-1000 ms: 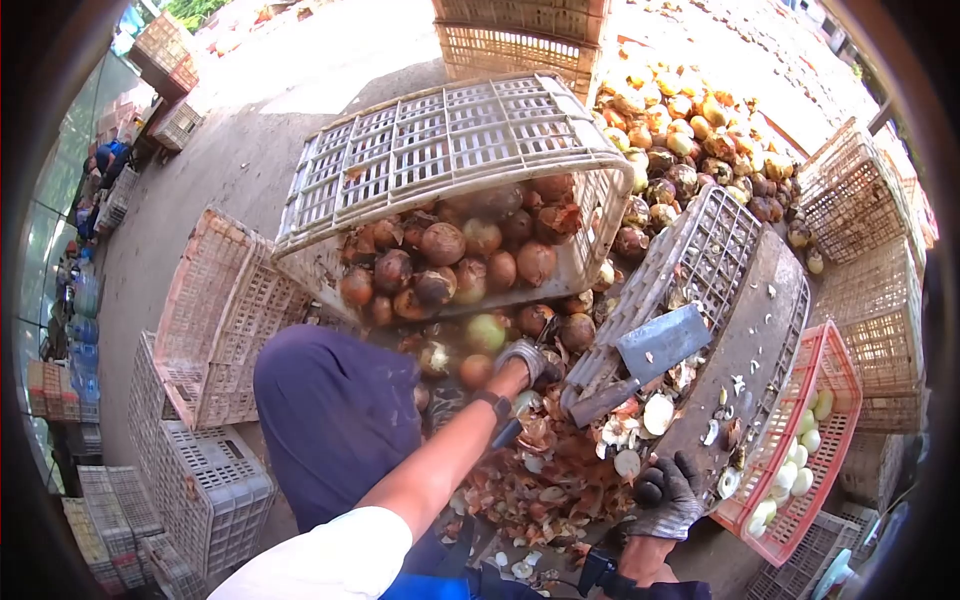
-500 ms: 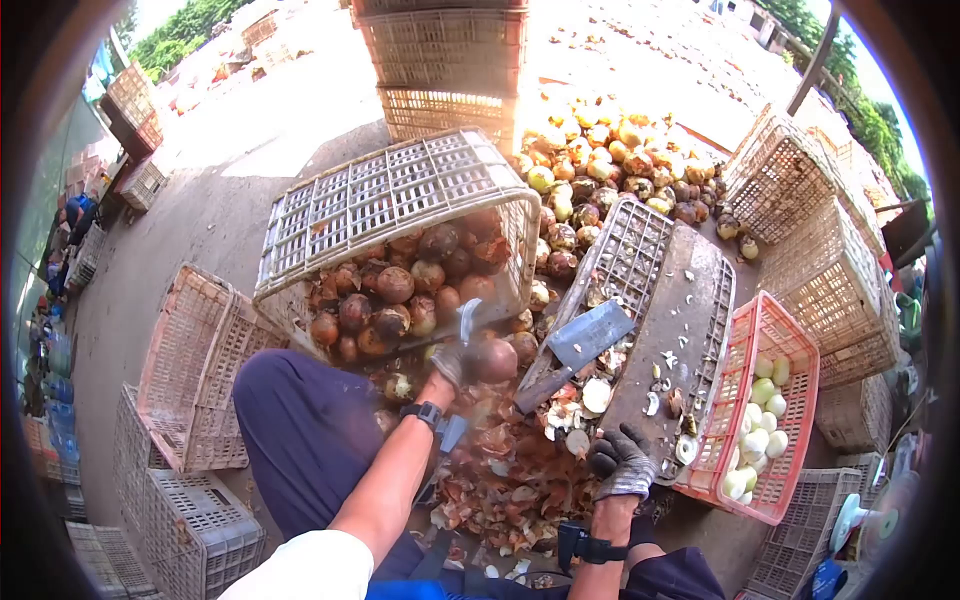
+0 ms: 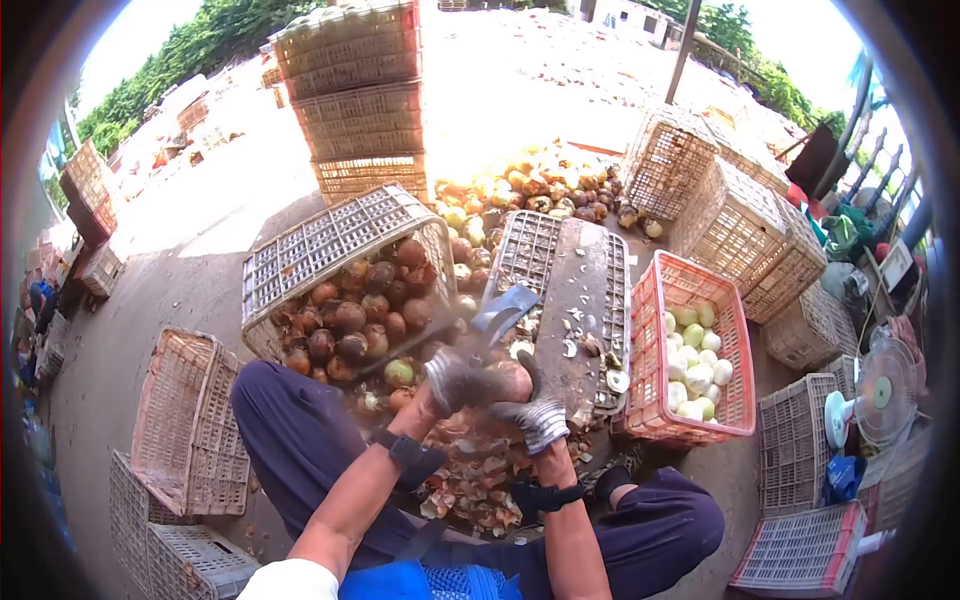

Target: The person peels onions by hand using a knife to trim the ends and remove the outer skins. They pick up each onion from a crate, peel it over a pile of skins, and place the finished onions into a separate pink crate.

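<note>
My left hand (image 3: pixel 457 384), in a dark glove, is closed at the left side of a brown onion (image 3: pixel 511 382); a curved metal blade shows above its fingers. My right hand (image 3: pixel 537 414), in a grey and white glove, holds the onion from the right. A wide cleaver (image 3: pixel 512 305) lies just beyond, at the edge of a board (image 3: pixel 573 310) on an upturned crate. The tipped crate (image 3: pixel 335 235) at the left holds several unpeeled onions (image 3: pixel 350 317). Peeled onions (image 3: pixel 697 372) fill part of the red crate (image 3: pixel 741 400). Onion skins (image 3: pixel 470 470) lie below my hands.
Stacked crates (image 3: pixel 362 120) stand behind the tipped crate. More crates (image 3: pixel 725 215) stand at the back right, and others (image 3: pixel 190 420) at the left. A pile of onions (image 3: pixel 550 185) lies beyond the board. A fan (image 3: pixel 888 392) is at the far right.
The view has swung to the right. My left hand has brought the onion over to my right hand, which has left the board's near edge and closed on the onion.
</note>
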The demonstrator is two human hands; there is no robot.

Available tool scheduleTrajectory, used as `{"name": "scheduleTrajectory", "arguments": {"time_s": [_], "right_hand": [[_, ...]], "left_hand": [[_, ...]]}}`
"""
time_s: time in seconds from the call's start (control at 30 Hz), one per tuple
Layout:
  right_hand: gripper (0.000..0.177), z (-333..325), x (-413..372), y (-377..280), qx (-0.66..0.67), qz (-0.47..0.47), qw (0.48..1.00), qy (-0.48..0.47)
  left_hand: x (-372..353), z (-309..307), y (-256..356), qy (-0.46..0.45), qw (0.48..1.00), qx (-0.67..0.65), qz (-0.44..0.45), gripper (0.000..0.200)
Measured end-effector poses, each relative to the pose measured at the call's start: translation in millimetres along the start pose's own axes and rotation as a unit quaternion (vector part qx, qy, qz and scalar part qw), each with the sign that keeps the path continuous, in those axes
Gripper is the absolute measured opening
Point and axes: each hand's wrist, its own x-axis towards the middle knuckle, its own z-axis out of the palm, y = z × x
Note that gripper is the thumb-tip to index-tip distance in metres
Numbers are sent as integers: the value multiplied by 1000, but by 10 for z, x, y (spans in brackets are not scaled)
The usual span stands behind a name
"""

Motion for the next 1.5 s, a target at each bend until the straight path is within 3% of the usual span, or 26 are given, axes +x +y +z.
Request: {"name": "scheduleTrajectory", "arguments": {"time_s": [0.13, 0.2, 0.27, 0.33, 0.37, 0.4, 0.47, 0.5, 0.6, 0.63, 0.7, 0.73, 0.77, 0.83, 0.87, 0.93, 1.0, 1.07, 1.1, 1.2, 1.23, 1.3, 1.37, 1.43, 1.47, 1.5], "right_hand": [[94, -229, -264, 30, 137, 17, 989, 57], [94, -341, -329, 105, 196, 10, 977, 81], [95, -423, -370, 199, 231, -2, 968, 100], [95, -491, -354, 199, 135, -3, 980, 148], [94, -520, -364, 184, 113, 10, 980, 162], [94, -517, -375, 136, 91, 23, 980, 176], [93, -779, -151, 588, -185, 58, 957, 218], [93, -816, -116, 668, -225, 68, 944, 230], [94, -799, -68, 697, -249, 94, 928, 261], [94, -792, -57, 691, -292, 108, 912, 266], [96, -743, -36, 611, -211, 113, 938, 250], [96, -744, -12, 637, -187, 113, 944, 247], [97, -745, 12, 662, -163, 113, 949, 244], [98, -855, 73, 827, -147, 107, 951, 249], [98, -882, 84, 873, -138, 103, 953, 251], [100, -876, 82, 877, -142, 102, 952, 252], [102, -825, 78, 789, -177, 108, 946, 250], [102, -730, 52, 673, -230, 112, 933, 253], [103, -688, 54, 627, -248, 113, 928, 253], [101, -810, 87, 711, -267, 109, 924, 251], [100, -985, 148, 964, -279, 103, 920, 254], [98, -1214, 267, 1330, -302, 88, 914, 257], [95, -810, 96, 722, -273, 112, 917, 269], [96, -603, 54, 631, -382, 93, 870, 297], [97, -627, 26, 781, -497, 41, 804, 324], [98, -479, -6, 661, -503, 48, 801, 321]], "left_hand": [[39, 363, 512, -8, 959, -166, -229, 25], [-126, 329, 298, -61, 954, -158, -248, 36], [-220, 265, 152, -90, 967, -44, -235, 34], [-359, 254, 207, -74, 951, -114, -276, 34], [-385, 264, 246, -90, 930, -97, -344, 36], [-411, 280, 234, -116, 946, 11, -303, 37], [-473, 327, 199, -161, 939, 222, -209, 39], [-444, 377, 177, -182, 927, 226, -236, 41], [-479, 515, -141, -261, 905, 294, -164, 41], [-457, 576, -225, -249, 882, 193, -349, 35], [-519, 534, -279, -295, 910, 273, -104, 34], [-545, 504, -283, -311, 899, 308, 21, 33], [-581, 494, -329, -289, 895, 334, 54, 28], [-451, 527, -110, -267, 918, 222, -192, 30], [-404, 548, -36, -248, 904, 159, -311, 31], [-452, 595, -210, -317, 889, 248, -219, 33], [-534, 741, -552, -343, 865, 308, -199, 34], [-516, 913, -748, -333, 841, 343, -253, 33], [-529, 908, -694, -285, 849, 364, -255, 26], [-603, 906, -814, -257, 870, 396, -144, 23], [-566, 912, -743, -261, 859, 418, -139, 24], [-656, 1173, -1473, -336, 843, 366, -207, 29], [-220, 628, -148, -298, 849, 278, -337, 32], [-353, 915, -820, -339, 835, 387, -196, 33], [-598, 1164, -1342, -127, 884, 362, -268, 29], [-653, 1122, -1343, -101, 918, 325, -205, 24]]}}
